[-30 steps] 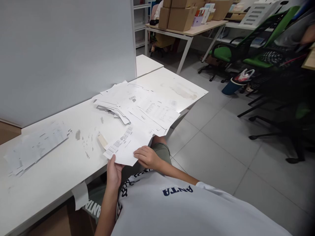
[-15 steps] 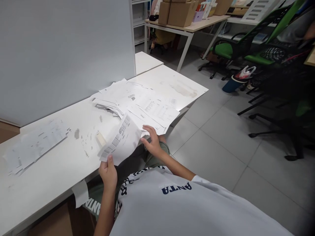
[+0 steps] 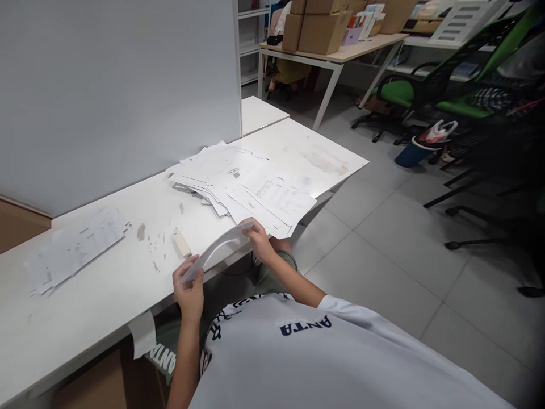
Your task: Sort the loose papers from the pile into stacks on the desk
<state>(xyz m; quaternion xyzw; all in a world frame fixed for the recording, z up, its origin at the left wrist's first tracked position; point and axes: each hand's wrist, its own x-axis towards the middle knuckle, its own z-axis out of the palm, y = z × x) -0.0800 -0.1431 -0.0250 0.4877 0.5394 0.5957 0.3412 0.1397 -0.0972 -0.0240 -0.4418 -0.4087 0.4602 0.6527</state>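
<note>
A sheet of paper (image 3: 219, 245) is held up between both hands at the desk's front edge, bowed and seen almost edge-on, its print mostly out of sight. My left hand (image 3: 188, 284) grips its near left end between thumb and fingers. At the other end, my right hand (image 3: 259, 237) pinches the sheet's right edge. Just behind the sheet, a small cream-coloured block (image 3: 181, 243) lies on the desk. Beyond my right hand spreads a messy pile of printed papers (image 3: 251, 184). Further left is a smaller stack of papers (image 3: 76, 250).
The white desk (image 3: 97, 301) runs along a grey partition (image 3: 128, 96). Cardboard boxes (image 3: 323, 31) stand on another table behind. Green chairs (image 3: 398, 91) and a blue bin (image 3: 413, 152) are on the tiled floor to the right. Another cardboard box (image 3: 21, 224) sits at the far left.
The sheet has gone from lying tilted with its print showing to bowed and nearly edge-on. My right hand, open beside it before, has closed on its right edge.
</note>
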